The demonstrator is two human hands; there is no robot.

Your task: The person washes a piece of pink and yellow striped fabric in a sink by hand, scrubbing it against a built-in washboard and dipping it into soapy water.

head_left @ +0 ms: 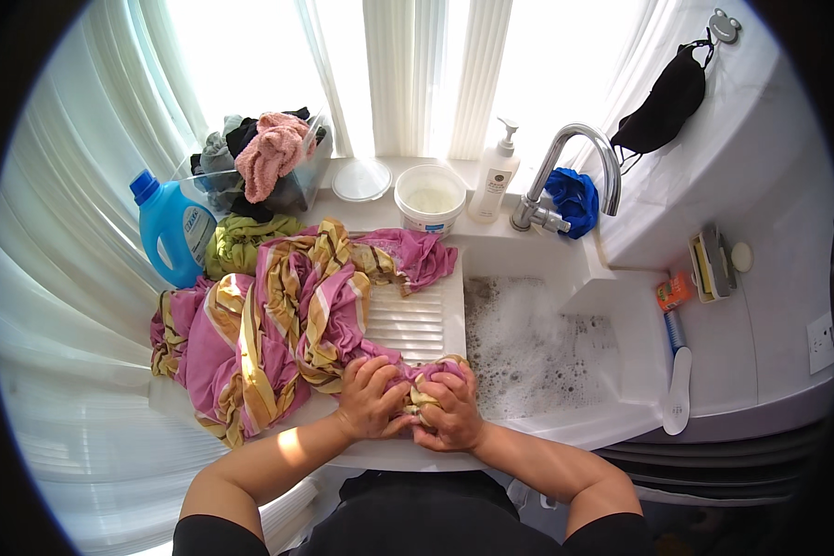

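A large pink cloth with yellow and brown stripes (283, 315) lies heaped over the white ribbed washboard (408, 324) on the left of the sink. At the front edge, one end of it is bunched between my two hands. My left hand (372, 398) is closed round the cloth, fingers curled over it. Close beside it, my right hand (447, 405) grips the same bunch, with some pink and yellow fabric showing at the fingers. To the right, the sink basin (612, 389) holds grey, foamy water (537, 352).
A blue detergent bottle (171, 232) and a yellow-green cloth (241, 243) stand behind the heap, near a clear bin of clothes (292, 185). Along the back are a white tub (430, 199), a pump bottle (493, 181) and a chrome faucet (565, 171). A white-headed brush (677, 389) lies right.
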